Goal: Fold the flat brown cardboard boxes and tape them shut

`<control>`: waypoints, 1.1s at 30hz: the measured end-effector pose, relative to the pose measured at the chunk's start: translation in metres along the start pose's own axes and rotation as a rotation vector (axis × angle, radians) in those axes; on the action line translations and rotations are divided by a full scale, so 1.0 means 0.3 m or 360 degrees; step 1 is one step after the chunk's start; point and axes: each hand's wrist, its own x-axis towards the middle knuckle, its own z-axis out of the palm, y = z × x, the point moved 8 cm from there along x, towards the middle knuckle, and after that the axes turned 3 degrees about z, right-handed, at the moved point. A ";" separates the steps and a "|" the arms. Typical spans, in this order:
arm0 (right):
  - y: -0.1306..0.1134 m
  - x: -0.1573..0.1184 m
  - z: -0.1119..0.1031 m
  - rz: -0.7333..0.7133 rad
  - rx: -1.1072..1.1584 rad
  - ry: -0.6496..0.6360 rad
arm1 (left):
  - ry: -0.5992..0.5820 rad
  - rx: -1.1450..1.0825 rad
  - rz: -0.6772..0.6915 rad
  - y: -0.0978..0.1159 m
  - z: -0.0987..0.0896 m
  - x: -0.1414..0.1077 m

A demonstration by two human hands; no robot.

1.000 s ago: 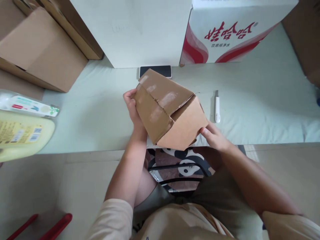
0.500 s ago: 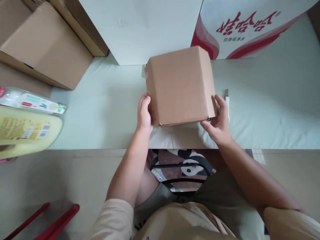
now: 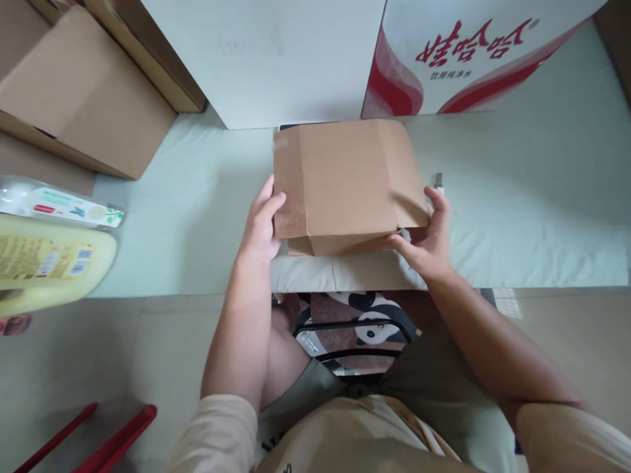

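Note:
A brown cardboard box [image 3: 348, 177] is between my two hands over the covered table, its creased top facing me. Side flaps stand out from it at left and right, and part of its front wall shows below the top's near edge. My left hand [image 3: 261, 226] grips the left flap's edge, thumb on top. On the right, my right hand [image 3: 428, 236] holds the right flap near its lower corner, with the thumb at the near edge. A utility knife [image 3: 438, 181] lies just beyond the right hand, mostly hidden by it.
Behind the box stand a large white carton [image 3: 280, 59] and a white-and-red printed carton [image 3: 444, 59]. Open cardboard boxes [image 3: 98, 98], a clear labelled bottle [image 3: 69, 203] and a yellow jug [image 3: 93, 263] are at left. The table's near edge [image 3: 162, 294] runs before me.
The box's side flaps have spread outward, and its front wall has come into sight. My left hand has moved left with the flap. The right hand keeps its hold, and the view has shifted slightly.

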 end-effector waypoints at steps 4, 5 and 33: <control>-0.012 -0.004 -0.030 -0.0014 -0.0024 0.0191 | -0.0140 0.0039 -0.0095 -0.010 0.023 -0.014; -0.009 -0.003 -0.033 -0.0014 -0.0037 0.0208 | -0.0154 0.0055 -0.0096 -0.009 0.026 -0.015; 0.019 0.078 -0.161 0.0226 0.0377 0.0425 | 0.0002 0.0743 0.0132 -0.047 -0.018 0.021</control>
